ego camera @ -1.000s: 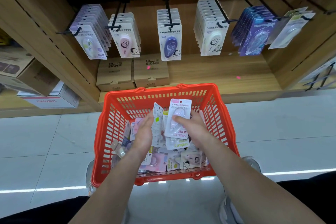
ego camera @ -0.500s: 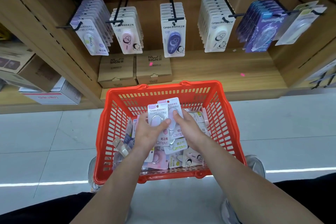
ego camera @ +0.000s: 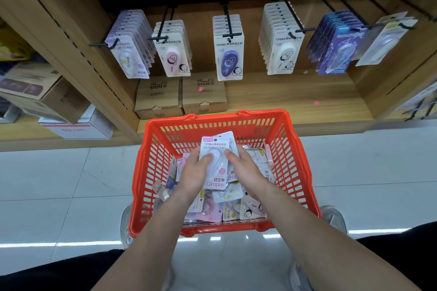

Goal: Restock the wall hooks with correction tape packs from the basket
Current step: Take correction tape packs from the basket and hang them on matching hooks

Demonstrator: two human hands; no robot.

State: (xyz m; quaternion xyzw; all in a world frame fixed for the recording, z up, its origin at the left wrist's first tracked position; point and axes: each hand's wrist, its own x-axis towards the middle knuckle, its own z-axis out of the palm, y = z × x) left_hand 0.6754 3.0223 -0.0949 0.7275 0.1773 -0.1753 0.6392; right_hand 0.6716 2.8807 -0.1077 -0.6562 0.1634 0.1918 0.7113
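Both hands hold a correction tape pack point(ego camera: 214, 160) above the red basket point(ego camera: 293, 149). The left hand point(ego camera: 194, 173) lays its thumb across the blister, and the right hand point(ego camera: 246, 170) pinches the right edge. The pack's long axis runs near to far, with the header end toward the wall hooks point(ego camera: 228, 28), which are farther off and higher.

Basket point(ego camera: 217, 117) looking moulded plastic, red, slightly glossy lattice. Pack point(ego camera: 214, 145) showing printed card, clear shiny plastic blister catching light. Hung packs point(ego camera: 229, 59) looking same card-and-blister. Hooks point(ego camera: 228, 23) appearing black metal, matt. Shelf point(ego camera: 295, 94) showing pale wood grain, matt. Boxes point(ego camera: 157, 99) looking plain brown cardboard, dull. Floor point(ego camera: 59, 184) gleaming, smooth glossy tile mirroring light strips.
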